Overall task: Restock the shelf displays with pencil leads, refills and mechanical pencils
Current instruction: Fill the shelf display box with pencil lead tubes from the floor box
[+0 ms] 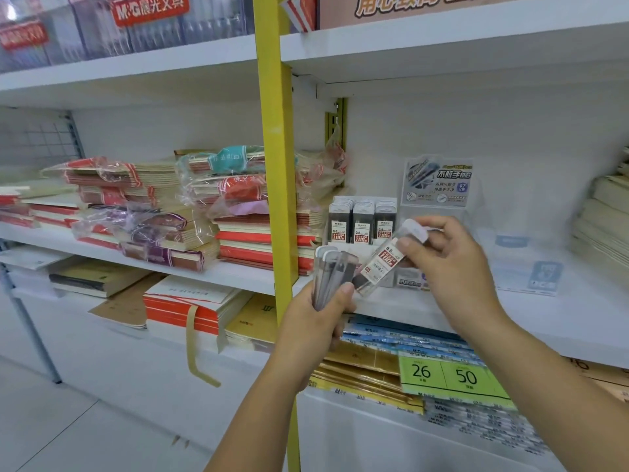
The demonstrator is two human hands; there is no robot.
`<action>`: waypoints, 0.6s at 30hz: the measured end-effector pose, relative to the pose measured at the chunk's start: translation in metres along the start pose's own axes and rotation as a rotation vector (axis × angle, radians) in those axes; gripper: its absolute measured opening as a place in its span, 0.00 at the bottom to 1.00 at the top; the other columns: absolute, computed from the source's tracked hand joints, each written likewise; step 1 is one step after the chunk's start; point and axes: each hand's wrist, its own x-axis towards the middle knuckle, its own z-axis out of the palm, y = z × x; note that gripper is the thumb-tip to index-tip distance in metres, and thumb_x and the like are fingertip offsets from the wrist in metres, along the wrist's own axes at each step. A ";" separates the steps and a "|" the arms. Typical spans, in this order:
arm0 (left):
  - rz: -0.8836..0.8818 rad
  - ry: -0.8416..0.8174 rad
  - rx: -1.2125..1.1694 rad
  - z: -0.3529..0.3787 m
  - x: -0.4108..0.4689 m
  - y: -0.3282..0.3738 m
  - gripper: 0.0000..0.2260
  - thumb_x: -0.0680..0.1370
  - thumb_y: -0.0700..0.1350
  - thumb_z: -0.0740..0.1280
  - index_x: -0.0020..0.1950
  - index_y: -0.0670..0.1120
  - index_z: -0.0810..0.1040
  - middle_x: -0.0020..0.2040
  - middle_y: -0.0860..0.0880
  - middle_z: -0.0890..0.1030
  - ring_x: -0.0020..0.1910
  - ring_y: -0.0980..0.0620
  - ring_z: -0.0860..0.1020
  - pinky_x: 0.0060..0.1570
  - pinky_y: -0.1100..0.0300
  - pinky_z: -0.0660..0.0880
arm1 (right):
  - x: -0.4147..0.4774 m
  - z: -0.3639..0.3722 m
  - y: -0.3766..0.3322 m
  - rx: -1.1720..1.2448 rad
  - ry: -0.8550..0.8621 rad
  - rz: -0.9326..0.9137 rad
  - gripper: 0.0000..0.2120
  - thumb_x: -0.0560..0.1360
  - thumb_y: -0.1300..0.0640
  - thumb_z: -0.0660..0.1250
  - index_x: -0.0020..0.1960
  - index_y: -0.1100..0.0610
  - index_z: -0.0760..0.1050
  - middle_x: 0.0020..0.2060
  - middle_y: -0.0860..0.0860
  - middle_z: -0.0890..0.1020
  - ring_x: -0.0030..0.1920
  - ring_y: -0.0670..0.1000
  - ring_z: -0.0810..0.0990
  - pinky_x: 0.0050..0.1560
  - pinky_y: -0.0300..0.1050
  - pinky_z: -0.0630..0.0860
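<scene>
Store aisle, white metal shelving split by a yellow upright (pixel 275 165); wrapped notebook stacks (pixel 238 226) fill the bay at centre left of the frame. Work area is the middle shelf (pixel 578 311) at centre right. On it stands the display box (pixel 362 219), three columns of 0.5 lead cases upright and packed close, labels facing me. Just right of it is a clear acrylic stand (pixel 437 182) with a printed card; its tray looks mostly unfilled, though glare hides the detail. My left hand (pixel 323 311), lower centre, is wrapped round a bundle of lead cases (pixel 332 274), thumb across the front, long axes pointing up and slightly left. My right hand (pixel 449 260) pinches a single lead case (pixel 384 264) by its white cap end, thumb and fingertips closed on it. That case is tilted: cap toward upper right, base toward lower left, label toward me. It hangs in front of the display box's right column, apart from it, and the box lies up and left of the base. Judgement: the right hand is the nearer one; the case must be turned upright before it goes in. Whether any column has a free slot, I cannot tell.
</scene>
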 end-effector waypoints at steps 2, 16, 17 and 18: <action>0.011 0.046 -0.033 -0.001 0.006 0.002 0.13 0.78 0.59 0.65 0.50 0.50 0.79 0.33 0.53 0.80 0.28 0.57 0.73 0.26 0.64 0.70 | 0.019 -0.004 -0.012 -0.041 0.066 -0.172 0.13 0.74 0.61 0.71 0.52 0.45 0.76 0.48 0.46 0.84 0.48 0.46 0.84 0.45 0.41 0.81; 0.079 0.053 -0.098 -0.009 0.038 0.001 0.09 0.78 0.61 0.63 0.49 0.58 0.79 0.39 0.55 0.82 0.33 0.59 0.77 0.32 0.65 0.74 | 0.081 0.012 0.026 -0.601 -0.020 -0.306 0.14 0.73 0.56 0.71 0.54 0.43 0.72 0.43 0.42 0.79 0.43 0.39 0.76 0.43 0.33 0.72; 0.077 0.052 -0.106 -0.009 0.038 0.001 0.09 0.78 0.61 0.63 0.49 0.59 0.79 0.40 0.56 0.82 0.33 0.59 0.77 0.32 0.66 0.73 | 0.083 0.012 0.031 -0.645 -0.005 -0.296 0.13 0.73 0.55 0.72 0.53 0.43 0.73 0.44 0.43 0.77 0.44 0.40 0.75 0.45 0.35 0.71; 0.073 0.050 -0.109 -0.010 0.038 0.002 0.09 0.78 0.61 0.63 0.49 0.60 0.79 0.40 0.56 0.82 0.33 0.59 0.77 0.31 0.66 0.73 | 0.084 0.012 0.035 -0.709 0.012 -0.301 0.12 0.73 0.54 0.72 0.53 0.44 0.75 0.45 0.43 0.76 0.47 0.43 0.74 0.48 0.38 0.68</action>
